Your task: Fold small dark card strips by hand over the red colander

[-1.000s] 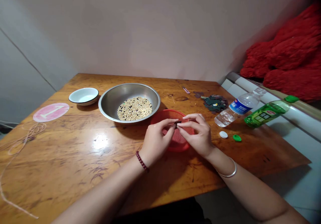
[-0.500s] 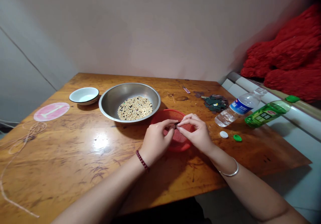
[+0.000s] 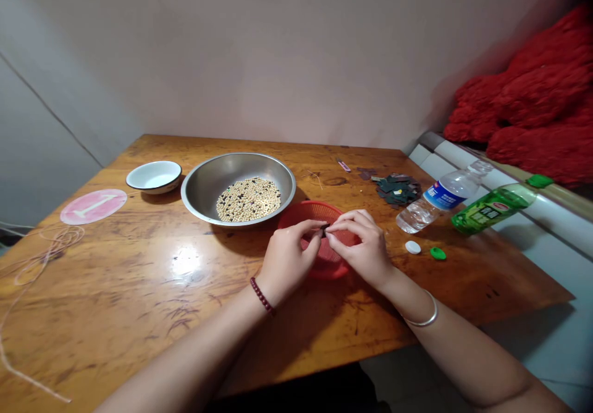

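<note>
Over the red plastic basket point(image 3: 319, 208), my left hand point(image 3: 290, 249) and my right hand point(image 3: 364, 246) meet fingertip to fingertip. Between them they pinch a small dark piece point(image 3: 325, 229), too small to name. Both hands have thumb and forefinger closed on it. The hands cover much of the basket's rim. Just left of the basket stands a steel basin point(image 3: 199, 187) with pale beans point(image 3: 250, 200) in it, mixed with darker ones.
A white enamel bowl point(image 3: 155, 175), a pink disc point(image 3: 92, 207) and tangled string point(image 3: 50, 246) lie left. On the right are dark scraps point(image 3: 397, 189), a clear bottle point(image 3: 445, 197), a green bottle point(image 3: 495, 210), a white cap point(image 3: 412, 247) and a green cap point(image 3: 438, 253). A cutter point(image 3: 343, 165) lies behind.
The hands stay in nearly the same place above the basket. The fingertips have shifted slightly, and more of the dark piece shows between them.
</note>
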